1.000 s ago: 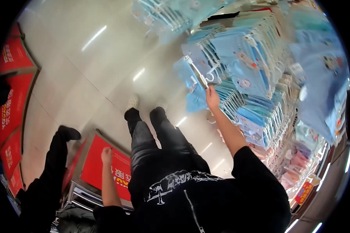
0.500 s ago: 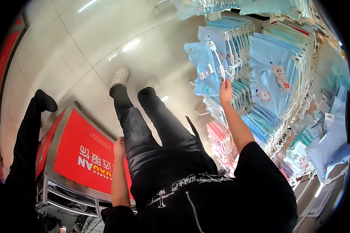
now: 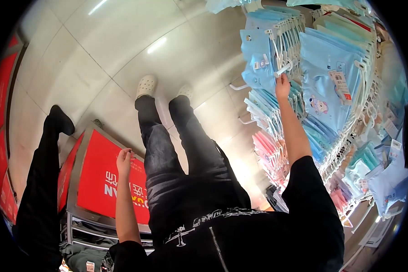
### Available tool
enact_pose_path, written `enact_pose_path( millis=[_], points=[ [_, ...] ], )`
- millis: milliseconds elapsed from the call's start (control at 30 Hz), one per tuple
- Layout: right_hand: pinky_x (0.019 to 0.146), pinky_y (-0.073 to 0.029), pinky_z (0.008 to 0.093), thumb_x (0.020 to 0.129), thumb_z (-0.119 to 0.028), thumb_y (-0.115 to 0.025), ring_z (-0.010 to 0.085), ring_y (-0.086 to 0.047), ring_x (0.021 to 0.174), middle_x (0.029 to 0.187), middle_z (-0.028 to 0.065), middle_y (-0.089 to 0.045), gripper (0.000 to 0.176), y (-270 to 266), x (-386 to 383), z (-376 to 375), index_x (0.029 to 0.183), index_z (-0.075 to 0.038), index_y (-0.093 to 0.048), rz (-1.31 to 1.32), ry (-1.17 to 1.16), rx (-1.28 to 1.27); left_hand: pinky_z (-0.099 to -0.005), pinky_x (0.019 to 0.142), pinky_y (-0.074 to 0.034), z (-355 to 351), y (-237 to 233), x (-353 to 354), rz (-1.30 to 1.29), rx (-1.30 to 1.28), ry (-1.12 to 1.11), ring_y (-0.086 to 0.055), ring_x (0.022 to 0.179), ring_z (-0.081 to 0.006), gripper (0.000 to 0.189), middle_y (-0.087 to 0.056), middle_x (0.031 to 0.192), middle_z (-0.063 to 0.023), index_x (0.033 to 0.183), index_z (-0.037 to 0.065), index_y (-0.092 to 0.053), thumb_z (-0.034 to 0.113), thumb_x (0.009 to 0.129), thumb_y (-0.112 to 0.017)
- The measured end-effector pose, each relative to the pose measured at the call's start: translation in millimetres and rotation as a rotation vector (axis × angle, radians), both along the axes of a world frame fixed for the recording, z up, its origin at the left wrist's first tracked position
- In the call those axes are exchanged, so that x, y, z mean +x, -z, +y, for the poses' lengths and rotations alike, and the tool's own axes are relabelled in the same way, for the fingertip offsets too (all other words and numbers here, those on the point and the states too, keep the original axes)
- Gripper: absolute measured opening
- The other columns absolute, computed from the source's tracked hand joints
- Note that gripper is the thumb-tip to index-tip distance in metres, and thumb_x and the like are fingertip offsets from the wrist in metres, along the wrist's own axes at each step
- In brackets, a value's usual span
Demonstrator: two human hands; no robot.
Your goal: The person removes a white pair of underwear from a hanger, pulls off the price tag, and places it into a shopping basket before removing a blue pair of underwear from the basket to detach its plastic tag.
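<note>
My right hand [image 3: 283,87] is closed at the hook of a white hanger [image 3: 273,51], just under the end of a white display rail [image 3: 284,69]. From that hanger hangs a light blue garment [image 3: 257,61] with a small cartoon print and a label, at the front of its row. My fingertips partly hide the hook. Over the red panel [image 3: 99,170] on the left, my left hand [image 3: 123,162] is raised with its fingers loosely curled in. Nothing shows in it.
Rows of hung blue, green and pink garments [image 3: 333,86] fill the rack on the right. Bare rail ends [image 3: 238,87] stick out over the tiled floor [image 3: 99,45]. At left stands a red-sided bin with metal rails [image 3: 90,231], beside a person's black-clad leg [image 3: 38,177].
The blue garment on its hanger has moved up and right against its row, with my right hand following to the rail end. My left hand has risen and shifted left, away from my thigh.
</note>
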State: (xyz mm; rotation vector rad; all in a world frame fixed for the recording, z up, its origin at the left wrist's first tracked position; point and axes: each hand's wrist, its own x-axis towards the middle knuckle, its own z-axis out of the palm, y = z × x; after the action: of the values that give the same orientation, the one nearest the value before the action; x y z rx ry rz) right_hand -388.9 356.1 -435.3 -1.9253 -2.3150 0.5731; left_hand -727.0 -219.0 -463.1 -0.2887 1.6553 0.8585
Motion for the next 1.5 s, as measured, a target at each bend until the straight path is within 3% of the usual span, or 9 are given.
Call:
enact_pose_path(
  millis=[167,400,600,900,1067,1200,1233,1300,1500],
  points=[
    [0.07,-0.041,0.0307,0.082,-0.009,-0.044,0.0213,-0.055,0.076,0.085,0.01,-0.057,0.017,25,0,4,0.096,-0.001,-0.051,0.43,0.076,-0.009,-0.0215,0.061,-0.044,4,1,7,-0.002,0.053,0.05,-0.054,0.071,-0.0112,0.015,-0.056,0.08,-0.0045,0.095,0.002,-0.051,0.005,0.086,-0.04],
    [0.064,-0.042,0.0282,0.082,-0.017,-0.051,0.0144,-0.051,0.07,0.078,0.0067,-0.055,0.02,37,-22,-3,0.092,0.0,-0.051,0.249,0.112,0.282,-0.018,0.058,-0.042,-9,8,7,0.024,0.045,0.05,-0.055,0.066,-0.0085,0.016,-0.058,0.082,-0.0025,0.097,0.005,-0.051,0.008,0.087,-0.039],
    [0.06,-0.042,0.0331,0.081,-0.019,-0.051,0.0208,-0.053,0.066,0.074,0.0097,-0.055,0.02,41,-34,-10,0.091,-0.002,-0.049,0.167,0.217,0.331,-0.0188,0.055,-0.044,-27,17,19,0.003,0.064,0.025,-0.055,0.064,-0.009,0.015,-0.058,0.081,-0.0034,0.096,0.005,-0.052,0.007,0.087,-0.039],
    [0.088,-0.031,0.0431,0.067,-0.009,-0.058,0.0371,-0.039,0.105,0.113,0.0219,-0.04,0.056,-5,-54,-68,0.115,0.004,-0.033,-0.185,-0.061,0.477,-0.0211,0.053,-0.042,-7,-6,-5,0.002,0.037,0.144,-0.053,0.063,-0.0096,0.013,-0.056,0.074,-0.0029,0.091,0.001,-0.053,0.004,0.084,-0.043],
    [0.099,-0.018,0.0447,0.068,-0.019,-0.058,0.0331,-0.027,0.117,0.125,0.0185,-0.03,0.071,-57,-59,-215,0.125,0.001,-0.023,-0.343,-0.099,0.096,-0.022,0.05,-0.043,23,-29,-47,0.108,0.063,0.277,-0.056,0.06,-0.0112,0.014,-0.059,0.073,-0.0066,0.089,0.001,-0.054,0.007,0.083,-0.043],
    [0.089,-0.035,0.038,0.075,-0.026,-0.056,0.0326,-0.044,0.102,0.11,0.0205,-0.047,0.044,-37,-6,-375,0.111,-0.002,-0.045,0.172,-0.081,-0.409,-0.0263,0.044,-0.043,38,-22,-87,0.118,0.082,0.552,-0.055,0.049,-0.0139,0.018,-0.06,0.066,-0.0086,0.088,0.002,-0.056,0.015,0.083,-0.045],
    [0.088,-0.035,0.0358,0.076,-0.024,-0.055,0.0299,-0.046,0.102,0.105,0.0189,-0.052,0.036,-59,-6,-394,0.104,-0.002,-0.052,0.263,0.072,-0.835,-0.0271,0.043,-0.043,44,-20,-95,0.138,0.07,0.646,-0.054,0.047,-0.0144,0.019,-0.06,0.065,-0.0086,0.088,0.002,-0.056,0.017,0.083,-0.045],
    [0.08,-0.042,0.0336,0.079,-0.018,-0.049,0.0252,-0.054,0.088,0.094,0.015,-0.058,0.028,-81,11,-437,0.102,-0.003,-0.053,0.383,0.156,-0.332,-0.0285,0.044,-0.044,75,-41,-106,0.197,0.022,0.844,-0.054,0.047,-0.0153,0.021,-0.06,0.064,-0.0083,0.085,0.003,-0.057,0.019,0.082,-0.045],
    [0.053,-0.045,0.0229,0.081,-0.012,-0.047,0.012,-0.06,0.063,0.078,0.0085,-0.062,0.017,-110,90,-529,0.094,-0.004,-0.054,1.023,1.228,-0.44,-0.0328,0.046,-0.045,177,-42,-109,0.264,-0.09,1.601,-0.055,0.052,-0.0191,0.022,-0.06,0.067,-0.0077,0.08,0.005,-0.059,0.02,0.079,-0.042]
  ],
)
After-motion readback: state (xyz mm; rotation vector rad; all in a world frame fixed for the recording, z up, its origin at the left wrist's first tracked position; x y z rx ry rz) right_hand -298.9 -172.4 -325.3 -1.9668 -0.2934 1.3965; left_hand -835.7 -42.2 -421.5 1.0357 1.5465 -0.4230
